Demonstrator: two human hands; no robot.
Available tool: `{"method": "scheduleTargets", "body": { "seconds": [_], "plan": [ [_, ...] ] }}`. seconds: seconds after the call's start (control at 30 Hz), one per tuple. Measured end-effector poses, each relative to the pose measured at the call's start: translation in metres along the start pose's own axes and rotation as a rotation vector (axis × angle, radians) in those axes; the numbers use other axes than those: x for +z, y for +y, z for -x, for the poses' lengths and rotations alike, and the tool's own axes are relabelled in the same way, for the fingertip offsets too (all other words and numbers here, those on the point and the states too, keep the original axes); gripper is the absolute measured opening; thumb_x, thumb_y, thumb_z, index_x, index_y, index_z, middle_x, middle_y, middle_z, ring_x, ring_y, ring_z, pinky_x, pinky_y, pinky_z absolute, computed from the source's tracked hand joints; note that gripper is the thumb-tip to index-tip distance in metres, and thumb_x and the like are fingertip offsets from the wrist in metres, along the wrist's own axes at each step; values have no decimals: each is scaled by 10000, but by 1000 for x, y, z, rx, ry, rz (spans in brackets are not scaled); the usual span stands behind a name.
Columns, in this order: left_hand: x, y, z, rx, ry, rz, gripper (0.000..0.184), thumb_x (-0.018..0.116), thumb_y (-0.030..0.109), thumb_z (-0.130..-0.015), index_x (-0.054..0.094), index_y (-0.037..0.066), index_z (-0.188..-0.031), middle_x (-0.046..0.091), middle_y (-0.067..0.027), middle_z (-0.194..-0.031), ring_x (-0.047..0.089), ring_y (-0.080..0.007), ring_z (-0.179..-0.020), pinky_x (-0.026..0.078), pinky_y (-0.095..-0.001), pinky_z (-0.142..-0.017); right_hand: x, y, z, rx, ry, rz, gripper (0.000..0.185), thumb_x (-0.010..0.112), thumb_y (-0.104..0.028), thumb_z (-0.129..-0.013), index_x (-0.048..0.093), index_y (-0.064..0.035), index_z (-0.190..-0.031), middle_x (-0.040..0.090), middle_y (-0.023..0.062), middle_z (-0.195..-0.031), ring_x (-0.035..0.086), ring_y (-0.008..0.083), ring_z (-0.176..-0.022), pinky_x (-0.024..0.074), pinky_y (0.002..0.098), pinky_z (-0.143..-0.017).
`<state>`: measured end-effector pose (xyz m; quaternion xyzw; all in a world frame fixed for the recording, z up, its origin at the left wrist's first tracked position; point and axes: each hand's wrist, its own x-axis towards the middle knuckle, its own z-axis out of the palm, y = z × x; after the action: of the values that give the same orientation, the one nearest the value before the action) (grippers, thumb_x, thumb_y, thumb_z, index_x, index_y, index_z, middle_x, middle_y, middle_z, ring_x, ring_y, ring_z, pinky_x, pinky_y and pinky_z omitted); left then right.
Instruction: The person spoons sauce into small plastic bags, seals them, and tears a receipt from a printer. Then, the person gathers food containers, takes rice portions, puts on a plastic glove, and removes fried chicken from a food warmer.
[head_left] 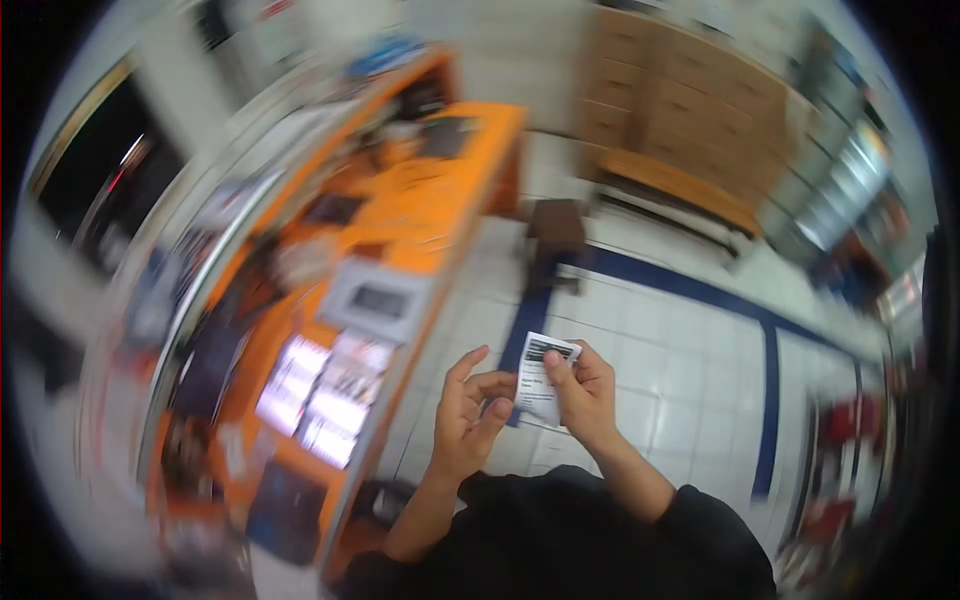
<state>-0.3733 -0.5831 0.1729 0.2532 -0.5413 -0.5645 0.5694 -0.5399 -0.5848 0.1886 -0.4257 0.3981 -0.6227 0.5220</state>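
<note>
Leaflet (537, 386) (just one) is in right hand (588, 402); left hand (466, 418) beside.

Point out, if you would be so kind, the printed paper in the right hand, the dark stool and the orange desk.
Printed paper (534, 386): head view, on its printed face.
Dark stool (557, 222): head view, on its seat.
Orange desk (486, 140): head view, on its top, near the far end.

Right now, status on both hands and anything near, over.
Right hand gripping white printed paper. Left hand open beside it, contact unclear. Orange desk off left, dark stool ahead.
</note>
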Motion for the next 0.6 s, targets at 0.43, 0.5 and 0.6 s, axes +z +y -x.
{"method": "scheduleTargets", "body": {
  "seconds": [0.43, 0.5, 0.6],
  "plan": [
    [559, -223, 45, -685, -1105, 65, 597, 624, 18, -934, 291, -17, -1428, 672, -166, -1005, 669, -136, -868, 529, -222, -699, -470, -117, 250, -361, 1380, -115, 262, 608, -259, -994, 670, -6, -977, 647, -5, -840, 542, 34, -757, 455, 215, -646],
    [625, -259, 47, -576, -1173, 42, 614, 617, 14, -936, 270, -5, -1442, 657, -164, -1036, 661, -140, -914, 533, -230, -717, -536, -120, 259, -358, 1485, -143, 275, 569, -253, -1016, 663, 0, -1065, 655, -9, -867, 556, 37, -778, 472, 219, -668],
    [718, -311, 43, -406, -1263, -10, 533, 620, 4, -930, 381, -1, -1406, 634, -137, -1065, 635, -123, -937, 526, -227, -728, -636, -129, 266, -294, 1494, -131, 287, 572, -262, -1014, 665, 4, -1063, 653, -13, -866, 550, 33, -780, 465, 216, -665]
  ]
}}
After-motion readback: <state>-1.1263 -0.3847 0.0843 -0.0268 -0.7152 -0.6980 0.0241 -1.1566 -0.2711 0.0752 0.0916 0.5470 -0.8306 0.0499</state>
